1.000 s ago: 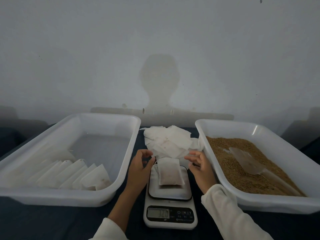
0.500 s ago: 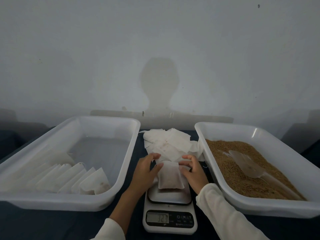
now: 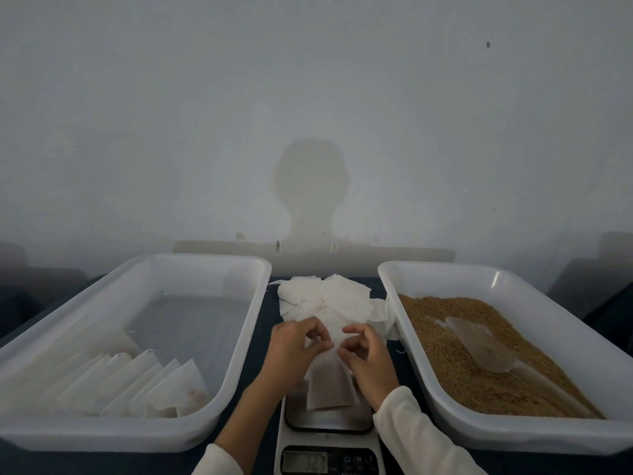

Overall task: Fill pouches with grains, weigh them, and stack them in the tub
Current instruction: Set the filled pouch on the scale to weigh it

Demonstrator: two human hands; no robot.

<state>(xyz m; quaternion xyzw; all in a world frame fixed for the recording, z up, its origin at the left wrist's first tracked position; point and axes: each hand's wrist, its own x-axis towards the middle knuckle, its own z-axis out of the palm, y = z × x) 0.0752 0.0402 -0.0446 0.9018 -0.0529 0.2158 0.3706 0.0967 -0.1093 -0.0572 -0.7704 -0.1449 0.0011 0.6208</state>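
Note:
A filled white pouch (image 3: pixel 329 382) lies on the platform of a small digital scale (image 3: pixel 329 440) at the bottom centre. My left hand (image 3: pixel 294 351) and my right hand (image 3: pixel 368 358) pinch the pouch's top edge from either side, fingers curled. Left of the scale stands a white tub (image 3: pixel 239 337) with several filled pouches (image 3: pixel 137 385) leaning in a row at its near end. On the right, a second white tub (image 3: pixel 394 279) holds brown grains (image 3: pixel 455 351) and a clear scoop (image 3: pixel 486 344) lying on them.
A loose pile of empty white pouches (image 3: pixel 329 299) lies on the dark table between the tubs, just beyond my hands. A plain wall rises behind the table. The scale's display (image 3: pixel 305 461) is lit at the bottom edge.
Both hands closed in from beside the scale onto the pouch and now pinch its top edge. The view has shifted slightly downward relative to the table.

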